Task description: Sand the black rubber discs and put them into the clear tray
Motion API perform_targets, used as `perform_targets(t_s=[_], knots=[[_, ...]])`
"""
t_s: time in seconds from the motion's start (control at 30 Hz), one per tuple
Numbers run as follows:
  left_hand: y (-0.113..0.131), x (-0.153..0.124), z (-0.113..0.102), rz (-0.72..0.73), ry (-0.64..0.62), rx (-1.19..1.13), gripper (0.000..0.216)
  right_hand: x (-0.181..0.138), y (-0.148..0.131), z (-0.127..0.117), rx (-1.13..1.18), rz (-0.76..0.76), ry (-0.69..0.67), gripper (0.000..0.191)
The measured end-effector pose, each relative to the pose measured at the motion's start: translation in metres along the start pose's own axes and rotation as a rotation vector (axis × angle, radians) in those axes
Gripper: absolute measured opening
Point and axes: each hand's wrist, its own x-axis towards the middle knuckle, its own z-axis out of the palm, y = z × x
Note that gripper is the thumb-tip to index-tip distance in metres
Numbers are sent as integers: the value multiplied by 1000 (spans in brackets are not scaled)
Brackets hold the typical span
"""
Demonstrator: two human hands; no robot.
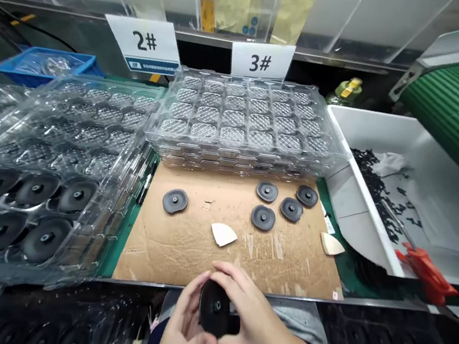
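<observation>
Both my hands hold one black rubber disc (214, 308) on edge, just below the table's front edge. My left hand (183, 326) grips its left side with curled fingers. My right hand (245, 321) wraps its right side and top. On the brown cardboard sheet (184, 246) lie several more black discs: one alone (175, 201) at the left and a cluster (263, 217) at the right. A cream wedge-shaped piece (223, 234) lies in the middle of the cardboard, another (331, 244) at its right edge.
Clear blister trays (59, 181) at the left hold several black discs. A stack of clear trays (241, 122) stands behind the cardboard under a "3#" sign. A white bin (437, 168) with black scraps and red-handled scissors (426, 270) are at the right.
</observation>
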Motion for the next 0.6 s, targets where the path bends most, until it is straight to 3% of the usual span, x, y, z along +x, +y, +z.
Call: perform_targets(t_s=[0.1,0.2,0.27,0.47,0.6], knots=[[12,14,2,-66,77,-163,77,12,6,-8,-30,-20,83,84],[27,29,-1,-65,104,-302,69,31,23,-14,-194,23,376,48],[38,38,-5,-48,109,-378,62,46,38,-13,-348,68,466,38],[58,53,-7,-71,81,-466,56,82,64,-9,-422,79,383,38],[61,57,2,-78,69,-472,57,79,59,-13,-335,87,419,32]])
